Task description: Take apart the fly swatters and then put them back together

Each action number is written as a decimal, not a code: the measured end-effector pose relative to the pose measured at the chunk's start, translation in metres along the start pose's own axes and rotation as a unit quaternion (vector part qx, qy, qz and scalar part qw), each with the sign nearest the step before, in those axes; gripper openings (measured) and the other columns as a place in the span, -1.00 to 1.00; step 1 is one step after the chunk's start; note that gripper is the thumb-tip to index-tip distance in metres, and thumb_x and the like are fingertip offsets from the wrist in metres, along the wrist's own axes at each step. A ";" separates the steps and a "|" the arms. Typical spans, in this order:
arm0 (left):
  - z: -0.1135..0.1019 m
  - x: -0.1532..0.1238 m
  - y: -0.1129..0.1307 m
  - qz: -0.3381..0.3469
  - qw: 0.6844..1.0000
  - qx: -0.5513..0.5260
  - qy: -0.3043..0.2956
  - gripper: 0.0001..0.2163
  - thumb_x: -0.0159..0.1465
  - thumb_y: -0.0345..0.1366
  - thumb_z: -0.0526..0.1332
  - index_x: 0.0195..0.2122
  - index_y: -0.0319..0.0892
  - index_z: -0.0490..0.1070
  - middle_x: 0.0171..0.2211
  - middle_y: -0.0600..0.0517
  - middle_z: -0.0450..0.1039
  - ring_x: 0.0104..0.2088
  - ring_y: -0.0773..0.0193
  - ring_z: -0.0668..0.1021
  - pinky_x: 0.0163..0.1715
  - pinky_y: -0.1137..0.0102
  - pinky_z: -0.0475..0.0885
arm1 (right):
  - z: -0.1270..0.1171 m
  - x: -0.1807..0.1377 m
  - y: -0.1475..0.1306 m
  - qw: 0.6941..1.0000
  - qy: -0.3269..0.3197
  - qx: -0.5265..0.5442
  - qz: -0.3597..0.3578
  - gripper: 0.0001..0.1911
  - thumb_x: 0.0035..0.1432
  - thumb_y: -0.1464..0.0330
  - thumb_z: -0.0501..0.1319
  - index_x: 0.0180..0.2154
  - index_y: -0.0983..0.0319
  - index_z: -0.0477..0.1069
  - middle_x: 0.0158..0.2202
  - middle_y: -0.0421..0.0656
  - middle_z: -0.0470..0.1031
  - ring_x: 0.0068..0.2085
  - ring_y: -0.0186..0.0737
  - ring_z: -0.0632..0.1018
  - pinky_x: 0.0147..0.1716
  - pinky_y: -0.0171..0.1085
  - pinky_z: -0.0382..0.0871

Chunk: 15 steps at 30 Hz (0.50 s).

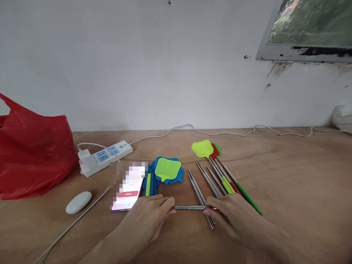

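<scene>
A thin metal rod [189, 208] lies crosswise just above the wooden table [288, 183], held at both ends. My left hand [150, 216] pinches its left end with the fingers closed. My right hand [231, 214] grips the right end, fingers closed. Under the rod lie several more metal rods [205, 183]. Assembled fly swatters [217, 161] with yellow-green, red and green heads and handles lie beyond my right hand. A stack of loose swatter heads [167, 169], yellow-green on blue, sits beside blue and yellow handle sleeves [150, 183].
A phone [129, 189] with its screen lit lies left of my left hand. A white power strip [104, 156] with cables, a white mouse-shaped object [78, 202] and a red plastic bag [30, 157] are at the left. A white wall stands behind the table.
</scene>
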<state>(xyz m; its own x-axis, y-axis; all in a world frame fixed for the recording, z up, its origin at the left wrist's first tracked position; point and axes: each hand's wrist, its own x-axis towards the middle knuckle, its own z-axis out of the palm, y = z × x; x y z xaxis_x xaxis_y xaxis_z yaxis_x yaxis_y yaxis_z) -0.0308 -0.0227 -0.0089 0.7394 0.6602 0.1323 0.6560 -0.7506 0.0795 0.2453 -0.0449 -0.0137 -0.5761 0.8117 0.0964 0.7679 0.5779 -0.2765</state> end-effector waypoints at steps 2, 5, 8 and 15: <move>-0.003 0.005 0.007 -0.017 1.000 -0.011 -0.014 -0.81 0.48 -0.35 -0.02 -0.29 -0.13 0.29 -0.39 0.03 0.49 -0.42 0.14 0.54 -0.45 0.37 0.23 | 0.004 0.001 0.002 1.000 0.005 -0.013 0.005 -0.65 0.47 0.24 -0.08 -0.36 0.18 0.27 -0.49 -0.23 0.49 -0.51 -0.23 0.49 -0.52 -0.25 -0.08; -0.004 0.016 0.017 -0.018 0.999 -0.030 -0.018 -0.89 0.47 -0.28 0.06 -0.19 -0.13 0.31 -0.29 0.02 0.53 -0.32 0.10 0.58 -0.37 0.35 0.30 | 0.012 0.005 0.004 1.000 0.015 -0.024 0.001 -0.67 0.47 0.25 -0.09 -0.32 0.18 0.30 -0.48 -0.21 0.50 -0.49 -0.21 0.50 -0.51 -0.25 -0.08; 0.003 0.026 0.020 0.002 1.000 -0.001 -0.020 -0.87 0.46 -0.33 0.07 -0.26 -0.13 0.31 -0.39 0.05 0.53 -0.43 0.15 0.56 -0.49 0.37 0.22 | 0.016 0.008 0.005 0.999 0.021 -0.023 -0.011 -0.67 0.48 0.23 -0.09 -0.29 0.18 0.32 -0.47 -0.22 0.51 -0.50 -0.23 0.49 -0.52 -0.25 -0.08; 0.001 0.021 0.001 0.015 0.999 -0.002 0.039 -0.82 0.39 -0.47 0.06 -0.36 -0.11 0.25 -0.46 0.08 0.48 -0.49 0.21 0.51 -0.54 0.40 0.09 | 0.001 0.005 0.014 0.999 0.026 -0.008 -0.019 -0.61 0.49 0.21 -0.12 -0.35 0.17 0.30 -0.50 -0.24 0.46 -0.52 -0.27 0.44 -0.51 -0.27 -0.04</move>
<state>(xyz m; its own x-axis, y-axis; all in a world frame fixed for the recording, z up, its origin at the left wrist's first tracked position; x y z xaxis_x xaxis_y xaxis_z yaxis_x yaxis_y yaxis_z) -0.0147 -0.0100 -0.0068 0.7446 0.6335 0.2103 0.6330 -0.7701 0.0788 0.2529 -0.0329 -0.0183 -0.5895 0.7927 0.1552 0.7506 0.6086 -0.2573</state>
